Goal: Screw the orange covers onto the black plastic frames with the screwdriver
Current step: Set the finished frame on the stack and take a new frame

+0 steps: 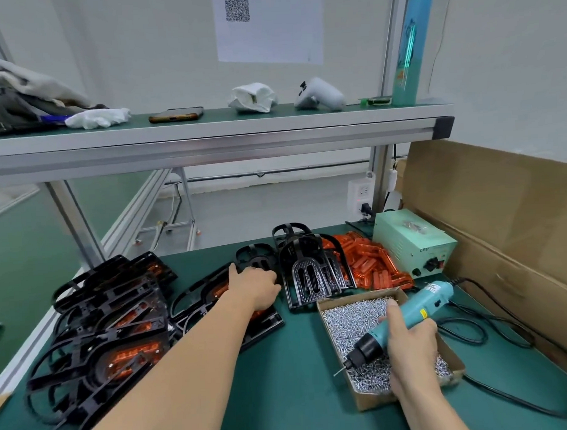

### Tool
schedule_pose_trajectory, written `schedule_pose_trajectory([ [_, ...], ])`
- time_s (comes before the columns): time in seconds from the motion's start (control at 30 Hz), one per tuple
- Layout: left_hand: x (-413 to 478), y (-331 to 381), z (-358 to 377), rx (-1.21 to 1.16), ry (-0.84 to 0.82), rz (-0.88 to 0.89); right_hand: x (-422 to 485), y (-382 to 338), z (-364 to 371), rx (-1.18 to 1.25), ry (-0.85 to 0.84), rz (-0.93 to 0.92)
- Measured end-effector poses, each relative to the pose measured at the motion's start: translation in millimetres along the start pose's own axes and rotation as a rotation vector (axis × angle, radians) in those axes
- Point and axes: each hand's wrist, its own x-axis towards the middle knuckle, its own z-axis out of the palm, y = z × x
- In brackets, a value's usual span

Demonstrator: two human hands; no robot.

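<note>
While the right hand (408, 342) clamps the screwdriver (430, 301) over the screw box (350, 318), the left hand (257, 288) lands on a black frame (256, 259) at its fingertips, fingers bent (gripping or not, I cannot tell). Orange covers (370, 263) lie heaped to its right. The frame looks light, stiff and open-ribbed: take the outer rim.

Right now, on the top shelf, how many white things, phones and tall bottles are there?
White things: 3 (glove, crumpled cloth, controller)
Phone: 1
Tall bottle: 1
Total: 5
</note>
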Motion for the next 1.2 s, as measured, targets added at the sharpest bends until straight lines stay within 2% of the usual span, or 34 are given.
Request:
schedule_pose_trajectory([
  [0.2, 2.6, 3.4, 5.9, -0.155, 0.171, -0.109, -1.8, -1.5, -0.8, 0.022, -0.018, 0.009],
  [0.5, 7.8, 3.1, 24.1, -0.02, 0.342, -0.084, -2.8, -3.5, -1.4, 0.031, -0.046, 0.026],
  [0.6, 8.4, 4.1, 26.6, -0.054, 0.404, -0.128, -3.0, -3.6, -0.6, 0.04, -0.04, 0.03],
  [0.83, 9.7, 7.9, 26.3, -0.179, 0.438, -0.15, -2.6, -2.7, -1.3, 0.047, -0.04, 0.045],
  [1.03, 6.9, 13.6, 26.4, -0.207, 0.435, -0.101, -2.1, -3.2, -1.1, 0.044, -0.057, 0.048],
  [1.2, 1.0, 13.3, 28.0, -0.291, 0.539, -0.047, -1.7, -3.3, -1.1, 0.047, -0.048, 0.038],
])
